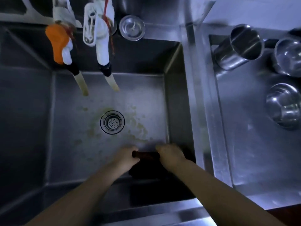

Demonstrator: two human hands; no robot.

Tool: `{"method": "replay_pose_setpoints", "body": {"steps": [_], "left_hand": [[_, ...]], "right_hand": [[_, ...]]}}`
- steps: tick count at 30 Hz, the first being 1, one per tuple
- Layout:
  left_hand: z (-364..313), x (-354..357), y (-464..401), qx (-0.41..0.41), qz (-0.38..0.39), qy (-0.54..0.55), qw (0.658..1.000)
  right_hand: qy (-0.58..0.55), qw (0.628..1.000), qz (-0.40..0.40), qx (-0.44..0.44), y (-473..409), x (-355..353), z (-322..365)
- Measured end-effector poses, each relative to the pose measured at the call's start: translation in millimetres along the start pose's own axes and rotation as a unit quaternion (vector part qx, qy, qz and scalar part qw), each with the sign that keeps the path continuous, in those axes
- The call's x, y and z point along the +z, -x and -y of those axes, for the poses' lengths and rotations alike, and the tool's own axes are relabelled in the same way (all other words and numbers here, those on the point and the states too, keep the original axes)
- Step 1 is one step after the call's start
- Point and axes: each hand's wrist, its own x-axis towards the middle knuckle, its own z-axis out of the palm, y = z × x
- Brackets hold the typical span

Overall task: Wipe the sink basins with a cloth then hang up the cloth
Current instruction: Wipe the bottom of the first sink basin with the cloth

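Observation:
A steel sink basin [68,144] fills the middle of the view, its floor stained with yellowish spots around the round drain strainer [112,122]. A dark cloth [146,156] is stretched and rolled between my two hands above the basin's near right corner. My left hand [126,156] grips its left end and my right hand [169,154] grips its right end. More dark cloth hangs below them against the near wall. A second basin [254,144] lies to the right.
Two taps reach over the back of the basin, an orange and white one [61,44] and a white one [102,46], each ending in a yellowed hose. A steel strainer cup [132,27] sits on the back ledge. Steel cups and bowls [241,46] stand in the right basin.

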Motion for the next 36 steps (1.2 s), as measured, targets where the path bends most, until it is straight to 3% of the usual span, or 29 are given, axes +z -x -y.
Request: {"method": "replay_pose_setpoints", "body": {"steps": [2,4,6,8,9,12,14,16,18,21,25,30,36], "left_hand": [[5.9,9.3,-7.4,0.0,0.016,-0.019,1.0],[10.5,13.4,-15.5,-0.01,0.008,-0.016,1.0],[16.0,9.7,-21.7,-0.021,-0.016,-0.013,1.0],[26.1,0.9,-23.8,-0.02,-0.025,-0.037,0.999],[33.0,-3.9,-23.1,-0.018,-0.023,-0.056,0.998],[56.3,-19.8,-16.5,-0.005,-0.04,-0.14,0.989],[71.7,-28.5,-12.5,0.006,-0.06,-0.192,0.98],[85.8,-35.5,-11.6,0.018,-0.068,-0.239,0.968],[97.1,-40.6,-13.3,0.025,-0.079,-0.274,0.958],[108.7,-45.7,-21.4,0.02,-0.102,-0.33,0.938],[120.8,-51.0,-40.8,0.016,-0.097,-0.381,0.919],[127.6,-52.6,-56.4,0.01,-0.092,-0.436,0.895],[124.0,-57.4,-65.9,-0.01,-0.05,-0.447,0.893]], "right_hand": [[-0.02,0.999,-0.005,0.03,-9.3,13.4,-0.5],[-0.031,0.996,-0.062,0.051,-17.0,25.1,0.9],[-0.049,0.988,-0.144,0.039,-24.7,35.6,4.7],[-0.079,0.983,-0.166,0.007,-33.3,45.3,10.1],[-0.09,0.988,-0.129,0.004,-37.0,50.5,14.3],[-0.162,0.979,0.095,0.082,-49.7,73.8,27.4],[-0.175,0.967,0.138,0.12,-59.4,87.4,35.7],[-0.158,0.973,0.097,0.135,-70.1,93.4,40.3],[-0.159,0.976,-0.005,0.146,-86.8,90.5,38.0],[-0.194,0.954,-0.161,0.164,-122.3,66.6,25.8],[-0.198,0.92,-0.276,0.194,-172.6,33.4,6.2],[-0.217,0.897,-0.324,0.209,-210.5,27.0,0.7],[-0.073,0.953,-0.237,0.172,-171.2,78.7,20.2]]}}
